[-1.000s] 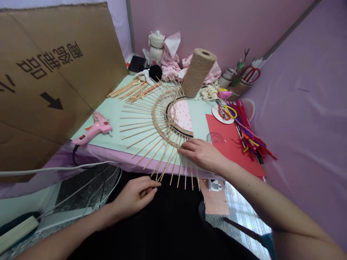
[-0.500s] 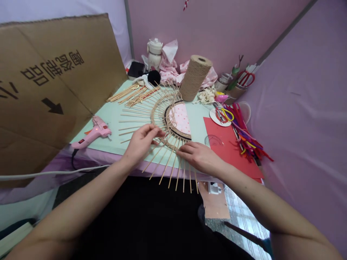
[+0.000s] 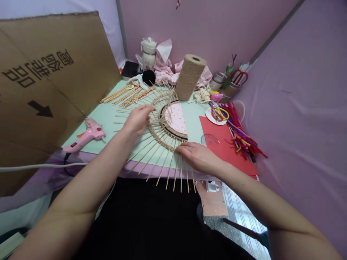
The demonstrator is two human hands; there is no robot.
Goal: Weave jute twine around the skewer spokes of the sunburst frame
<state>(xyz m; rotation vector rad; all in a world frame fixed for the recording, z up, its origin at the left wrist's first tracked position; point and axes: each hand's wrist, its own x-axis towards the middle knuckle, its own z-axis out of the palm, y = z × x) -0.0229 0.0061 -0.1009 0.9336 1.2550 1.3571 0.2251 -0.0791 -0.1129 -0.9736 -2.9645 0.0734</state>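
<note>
A half-round fan of thin wooden sticks (image 3: 151, 156) lies on the table, its sticks spreading outward. At its centre is a half disc of pink dotted fabric (image 3: 176, 117) with a dark and tan cord border. A band of brown twine (image 3: 156, 136) runs through the sticks, and loose loops cross the fabric. My left hand (image 3: 138, 119) is over the left side of the fan, its fingers closed in a pinch, apparently on the thin twine. My right hand (image 3: 199, 156) grips the fan's near edge at the twine band, fingertips partly hidden.
A pink glue gun (image 3: 85, 135) lies left, beside a big cardboard sheet (image 3: 54, 72). Behind stand a twine spool (image 3: 190, 77) and a white bottle (image 3: 149, 54); loose sticks (image 3: 116, 94) lie near. Right are red paper (image 3: 225, 144), scissors (image 3: 223, 113) and pipe cleaners (image 3: 241, 133).
My left hand has moved up and away from me along the fan's left side. My right hand stays at the near edge. The whole view has shifted slightly.
</note>
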